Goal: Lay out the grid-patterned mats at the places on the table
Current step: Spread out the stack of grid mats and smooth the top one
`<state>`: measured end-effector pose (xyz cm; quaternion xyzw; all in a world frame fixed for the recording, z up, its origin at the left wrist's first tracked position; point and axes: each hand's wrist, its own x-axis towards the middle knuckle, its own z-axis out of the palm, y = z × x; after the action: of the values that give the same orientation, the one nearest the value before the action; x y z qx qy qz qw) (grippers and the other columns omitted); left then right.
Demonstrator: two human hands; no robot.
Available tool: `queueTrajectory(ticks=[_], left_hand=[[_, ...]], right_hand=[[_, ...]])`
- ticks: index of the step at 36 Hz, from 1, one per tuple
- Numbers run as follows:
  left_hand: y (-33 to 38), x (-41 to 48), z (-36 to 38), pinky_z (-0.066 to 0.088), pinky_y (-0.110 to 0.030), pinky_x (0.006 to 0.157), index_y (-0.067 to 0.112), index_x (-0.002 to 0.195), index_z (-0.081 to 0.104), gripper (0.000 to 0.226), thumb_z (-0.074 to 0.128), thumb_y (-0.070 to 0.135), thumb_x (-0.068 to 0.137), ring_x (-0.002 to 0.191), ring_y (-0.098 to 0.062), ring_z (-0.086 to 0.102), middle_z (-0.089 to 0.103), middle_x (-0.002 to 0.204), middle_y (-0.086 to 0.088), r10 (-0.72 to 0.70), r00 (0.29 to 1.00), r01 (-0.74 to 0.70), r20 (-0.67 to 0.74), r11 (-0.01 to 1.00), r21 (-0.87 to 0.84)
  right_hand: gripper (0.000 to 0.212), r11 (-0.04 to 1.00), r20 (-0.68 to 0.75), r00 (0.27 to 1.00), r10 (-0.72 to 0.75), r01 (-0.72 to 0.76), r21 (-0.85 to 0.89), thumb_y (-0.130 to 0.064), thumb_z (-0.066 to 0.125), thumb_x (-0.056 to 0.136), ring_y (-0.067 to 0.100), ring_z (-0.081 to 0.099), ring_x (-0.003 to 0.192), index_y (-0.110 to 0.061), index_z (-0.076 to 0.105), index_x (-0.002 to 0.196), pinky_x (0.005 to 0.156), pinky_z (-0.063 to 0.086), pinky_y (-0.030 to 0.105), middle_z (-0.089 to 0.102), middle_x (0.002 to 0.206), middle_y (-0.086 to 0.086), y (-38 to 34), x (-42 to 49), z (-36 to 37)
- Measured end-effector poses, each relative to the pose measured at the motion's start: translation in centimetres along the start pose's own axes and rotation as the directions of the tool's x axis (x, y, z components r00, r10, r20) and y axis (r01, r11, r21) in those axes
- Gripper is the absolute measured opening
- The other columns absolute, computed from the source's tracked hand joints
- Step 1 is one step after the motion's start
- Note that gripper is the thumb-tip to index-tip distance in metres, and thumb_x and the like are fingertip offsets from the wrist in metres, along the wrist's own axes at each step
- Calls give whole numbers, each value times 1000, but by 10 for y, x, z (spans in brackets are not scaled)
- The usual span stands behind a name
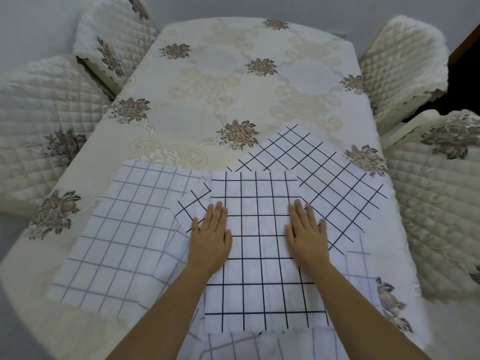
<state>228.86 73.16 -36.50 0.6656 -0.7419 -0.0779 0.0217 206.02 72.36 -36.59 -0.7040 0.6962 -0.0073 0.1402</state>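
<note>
Floral tablecloth [207, 100], overlapping grid mats [117, 242], L grip [210, 235] & R grip [306, 235] released, flat on top mat [259, 255].

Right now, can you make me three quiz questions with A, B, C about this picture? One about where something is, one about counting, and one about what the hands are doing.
1. Where do the left hand and right hand rest?
A. on a plate
B. on the dark-lined mat on top
C. on the floor

2. How many chairs stand by the table?
A. two
B. four
C. six

3. How are the hands?
A. flat, fingers straight
B. in fists
C. pinching a corner

Answers:
1 B, both palms lie on that mat.
2 B, two chairs show on the left side and two on the right.
3 A, the fingers lie straight on the cloth.
</note>
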Motion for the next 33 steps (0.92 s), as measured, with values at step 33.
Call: queueTrajectory(ticks=[33], left_hand=[[9,-80,0,48,-54,87,1,120,60,52,31,25,83,119,-32,56,56,131,-17,-60,997,59,49,998,12]], right_hand=[[77,998,2,1000,28,-28,48,-48,0,82,29,7,145,-12,20,147,112,9,56,11,157,7,-6,-65,4]])
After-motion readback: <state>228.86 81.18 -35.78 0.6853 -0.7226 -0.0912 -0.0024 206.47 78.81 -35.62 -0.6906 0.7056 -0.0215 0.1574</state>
